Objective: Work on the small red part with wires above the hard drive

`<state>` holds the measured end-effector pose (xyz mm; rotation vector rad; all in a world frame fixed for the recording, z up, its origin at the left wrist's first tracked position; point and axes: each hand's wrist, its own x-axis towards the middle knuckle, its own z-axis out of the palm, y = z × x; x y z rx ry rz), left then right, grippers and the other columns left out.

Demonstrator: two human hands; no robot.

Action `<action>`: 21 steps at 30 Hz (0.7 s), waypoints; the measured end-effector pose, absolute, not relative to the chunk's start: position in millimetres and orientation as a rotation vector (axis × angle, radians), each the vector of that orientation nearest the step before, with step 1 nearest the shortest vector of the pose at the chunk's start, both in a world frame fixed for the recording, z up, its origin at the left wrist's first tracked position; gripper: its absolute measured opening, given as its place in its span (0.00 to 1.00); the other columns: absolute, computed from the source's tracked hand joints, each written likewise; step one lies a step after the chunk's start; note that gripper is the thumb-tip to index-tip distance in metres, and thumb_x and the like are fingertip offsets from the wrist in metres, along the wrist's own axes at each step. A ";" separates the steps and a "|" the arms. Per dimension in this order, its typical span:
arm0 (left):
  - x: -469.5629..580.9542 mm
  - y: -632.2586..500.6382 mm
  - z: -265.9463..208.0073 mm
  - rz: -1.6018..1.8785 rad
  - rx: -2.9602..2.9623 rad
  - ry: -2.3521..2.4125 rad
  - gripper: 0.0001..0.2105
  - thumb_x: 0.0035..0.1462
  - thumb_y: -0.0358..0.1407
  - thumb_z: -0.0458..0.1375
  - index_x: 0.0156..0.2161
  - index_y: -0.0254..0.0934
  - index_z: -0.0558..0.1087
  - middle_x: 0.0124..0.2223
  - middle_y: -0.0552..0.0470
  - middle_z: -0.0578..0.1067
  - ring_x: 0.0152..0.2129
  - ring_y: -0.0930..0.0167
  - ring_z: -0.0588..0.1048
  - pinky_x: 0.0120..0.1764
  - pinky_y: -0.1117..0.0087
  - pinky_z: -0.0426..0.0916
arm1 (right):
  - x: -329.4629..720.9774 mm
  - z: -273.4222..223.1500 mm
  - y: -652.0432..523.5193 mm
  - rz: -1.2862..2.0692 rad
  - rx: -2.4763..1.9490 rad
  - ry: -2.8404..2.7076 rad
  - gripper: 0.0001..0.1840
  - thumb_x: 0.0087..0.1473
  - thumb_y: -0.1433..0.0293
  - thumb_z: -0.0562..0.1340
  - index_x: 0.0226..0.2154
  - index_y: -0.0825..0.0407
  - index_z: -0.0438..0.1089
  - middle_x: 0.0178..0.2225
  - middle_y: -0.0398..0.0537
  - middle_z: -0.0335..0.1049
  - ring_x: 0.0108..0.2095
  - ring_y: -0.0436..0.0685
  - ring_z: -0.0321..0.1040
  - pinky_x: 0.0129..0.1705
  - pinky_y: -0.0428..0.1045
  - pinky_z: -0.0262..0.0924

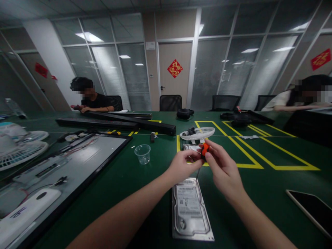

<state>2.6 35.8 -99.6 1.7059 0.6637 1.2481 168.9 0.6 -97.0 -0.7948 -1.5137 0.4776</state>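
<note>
A hard drive (190,211) lies label side up on the green table, its long side running away from me. Above its far end, a screwdriver (205,149) with an orange and black handle points down, and its thin shaft reaches the drive's far edge. My right hand (224,167) grips the handle between thumb and fingers. My left hand (183,165) is closed, its thumb and fingertips pinched at the lower handle, near the shaft. Where the tip meets the drive is too small to make out. Behind my hands, another metal drive (190,147) is partly hidden.
A clear plastic cup (143,154) stands left of my hands. A large flat panel (77,169) with parts fills the left side. Beyond are a white fan grille (201,133) and long black bars (129,122). A phone-like device (311,209) lies right. Two people sit across.
</note>
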 end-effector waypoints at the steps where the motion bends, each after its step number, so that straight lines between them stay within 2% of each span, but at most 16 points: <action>1: 2.6 35.4 -99.6 1.256 1.713 0.674 0.08 0.58 0.36 0.69 0.34 0.32 0.79 0.35 0.49 0.81 0.33 0.70 0.76 0.40 0.69 0.69 | 168.1 -97.3 0.5 0.468 -0.801 -1.512 0.21 0.73 0.63 0.64 0.65 0.41 0.74 0.59 0.54 0.80 0.57 0.64 0.80 0.60 0.63 0.75; 6: 1.6 28.7 -97.6 1.309 1.784 0.772 0.10 0.54 0.36 0.72 0.35 0.33 0.78 0.35 0.51 0.80 0.34 0.69 0.77 0.41 0.68 0.70 | 163.3 -96.4 -0.4 0.382 -0.800 -1.488 0.20 0.68 0.65 0.70 0.61 0.41 0.75 0.52 0.52 0.81 0.48 0.62 0.81 0.51 0.59 0.79; 11: -0.6 25.3 -96.5 1.348 1.976 0.761 0.07 0.63 0.35 0.65 0.34 0.34 0.78 0.36 0.49 0.82 0.35 0.68 0.78 0.42 0.67 0.69 | 160.7 -96.0 -4.1 0.409 -0.798 -1.521 0.20 0.73 0.65 0.65 0.64 0.40 0.72 0.58 0.53 0.79 0.55 0.64 0.80 0.60 0.63 0.75; 13: -0.1 25.6 -98.1 1.364 1.976 0.766 0.07 0.62 0.35 0.66 0.34 0.34 0.78 0.37 0.48 0.82 0.35 0.67 0.78 0.42 0.67 0.70 | 159.9 -96.4 -4.5 0.416 -0.806 -1.516 0.20 0.73 0.65 0.64 0.64 0.40 0.72 0.58 0.53 0.79 0.55 0.64 0.80 0.60 0.64 0.75; 17: 1.7 25.9 -100.2 1.383 1.910 0.812 0.08 0.55 0.36 0.71 0.35 0.35 0.78 0.35 0.50 0.82 0.34 0.67 0.78 0.41 0.68 0.70 | 159.2 -97.0 -2.9 0.350 -0.820 -1.472 0.19 0.68 0.65 0.70 0.59 0.40 0.74 0.51 0.51 0.80 0.48 0.63 0.81 0.52 0.61 0.79; 19: 1.5 25.5 -99.4 1.374 1.933 0.805 0.07 0.58 0.36 0.69 0.35 0.34 0.79 0.35 0.49 0.82 0.34 0.67 0.78 0.41 0.68 0.70 | 159.6 -97.5 -2.6 0.339 -0.820 -1.475 0.20 0.68 0.65 0.70 0.60 0.40 0.74 0.52 0.51 0.80 0.49 0.63 0.81 0.53 0.61 0.79; 21: 0.8 25.1 -98.1 1.365 1.977 0.773 0.06 0.62 0.36 0.66 0.35 0.34 0.79 0.36 0.48 0.83 0.35 0.67 0.79 0.42 0.67 0.71 | 160.0 -98.2 -3.2 0.365 -0.816 -1.503 0.22 0.71 0.64 0.67 0.64 0.40 0.72 0.57 0.52 0.79 0.54 0.64 0.80 0.58 0.62 0.76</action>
